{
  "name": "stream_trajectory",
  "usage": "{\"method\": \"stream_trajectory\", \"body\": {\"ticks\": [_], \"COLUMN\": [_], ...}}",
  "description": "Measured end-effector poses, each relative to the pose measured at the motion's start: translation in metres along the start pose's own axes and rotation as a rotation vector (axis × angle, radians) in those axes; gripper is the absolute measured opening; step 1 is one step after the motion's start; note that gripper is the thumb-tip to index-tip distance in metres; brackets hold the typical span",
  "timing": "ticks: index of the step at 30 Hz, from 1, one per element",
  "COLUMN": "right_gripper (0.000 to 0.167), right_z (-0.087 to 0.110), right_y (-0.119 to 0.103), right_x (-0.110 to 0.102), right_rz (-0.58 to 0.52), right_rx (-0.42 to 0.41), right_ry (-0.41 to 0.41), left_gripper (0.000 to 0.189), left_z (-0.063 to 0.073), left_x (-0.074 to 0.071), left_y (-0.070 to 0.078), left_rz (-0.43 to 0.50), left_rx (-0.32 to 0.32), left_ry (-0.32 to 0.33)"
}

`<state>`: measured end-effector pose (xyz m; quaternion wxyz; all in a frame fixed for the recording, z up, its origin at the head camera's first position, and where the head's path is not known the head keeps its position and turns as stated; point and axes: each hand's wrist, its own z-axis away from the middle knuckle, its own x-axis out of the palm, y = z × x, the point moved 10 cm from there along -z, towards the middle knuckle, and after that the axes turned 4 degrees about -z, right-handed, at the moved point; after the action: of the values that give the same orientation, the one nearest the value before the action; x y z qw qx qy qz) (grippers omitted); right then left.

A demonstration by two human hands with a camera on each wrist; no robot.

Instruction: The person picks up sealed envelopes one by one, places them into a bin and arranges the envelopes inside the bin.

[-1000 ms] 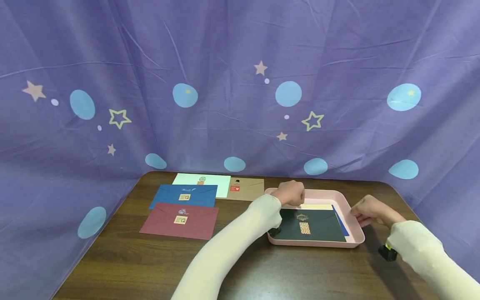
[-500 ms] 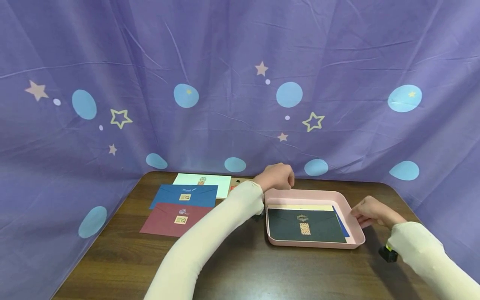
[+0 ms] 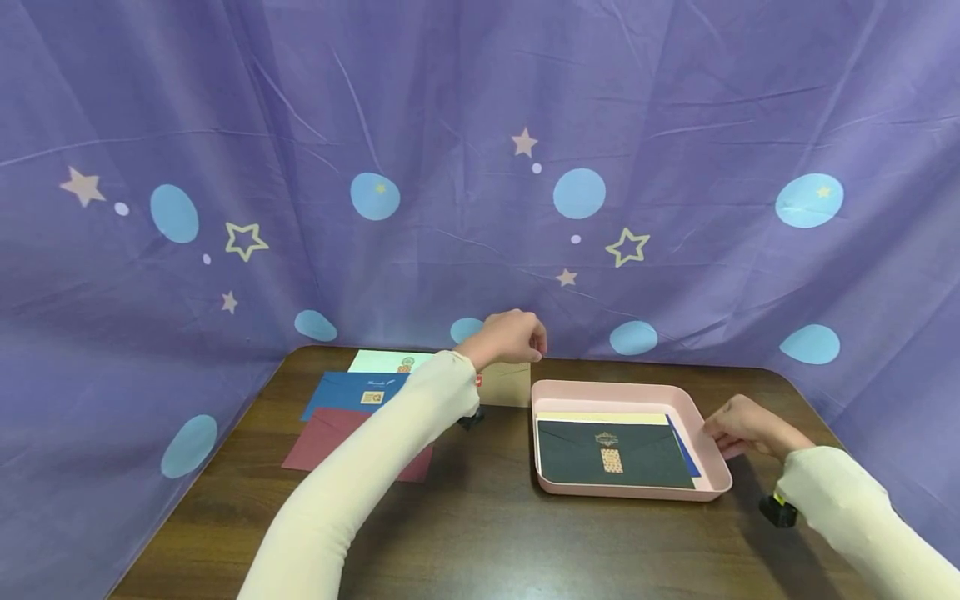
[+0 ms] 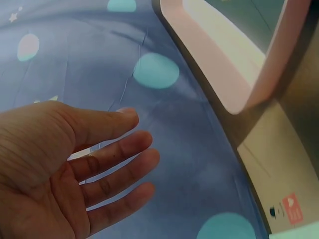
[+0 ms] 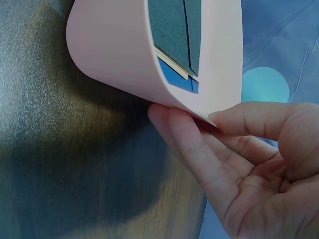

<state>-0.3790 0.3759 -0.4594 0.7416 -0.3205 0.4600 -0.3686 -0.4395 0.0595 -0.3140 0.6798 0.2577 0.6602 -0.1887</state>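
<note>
My left hand (image 3: 510, 336) hovers over the tan envelope (image 3: 510, 389) at the back of the table. It holds nothing, and in the left wrist view its thumb and fingers are spread loosely apart. At the right, my right hand (image 3: 746, 423) pinches the side wall of a pink tray (image 3: 633, 491); in the right wrist view the thumb is at the rim and the fingers press the outer wall. A dark green envelope (image 3: 573, 458) lies on top inside the tray, over cream and blue envelopes (image 5: 174, 78) whose edges show.
On the left of the wooden table (image 3: 525, 546) lie a maroon envelope (image 3: 326, 437), a blue envelope (image 3: 341, 396) and a pale mint envelope (image 3: 375, 360), overlapping and partly hidden by my left sleeve (image 3: 360, 483). A purple curtain (image 3: 450, 108) hangs close behind the table.
My left hand has lifted away from over the tray and moved left, above the tan envelope. My right hand has stayed at the tray's right wall, and the tray has not moved.
</note>
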Motion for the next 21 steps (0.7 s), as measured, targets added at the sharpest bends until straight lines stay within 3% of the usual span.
{"method": "stream_trajectory", "body": {"ticks": [3, 11, 21], "right_gripper": [0.027, 0.029, 0.024], "right_z": [0.0, 0.003, 0.006], "right_y": [0.0, 0.001, 0.0], "right_x": [0.001, -0.001, -0.001], "right_rz": [-0.01, 0.006, 0.017], "right_rx": [-0.008, 0.024, 0.032], "right_ry": [-0.017, 0.05, 0.062], "left_gripper": [0.008, 0.01, 0.012], "left_z": [0.007, 0.025, 0.051], "left_x": [-0.006, -0.016, -0.023], "left_y": [-0.009, -0.035, -0.071], "left_rz": [0.015, 0.045, 0.094], "left_rx": [-0.002, -0.012, -0.055], "left_ry": [0.012, 0.027, 0.001]}}
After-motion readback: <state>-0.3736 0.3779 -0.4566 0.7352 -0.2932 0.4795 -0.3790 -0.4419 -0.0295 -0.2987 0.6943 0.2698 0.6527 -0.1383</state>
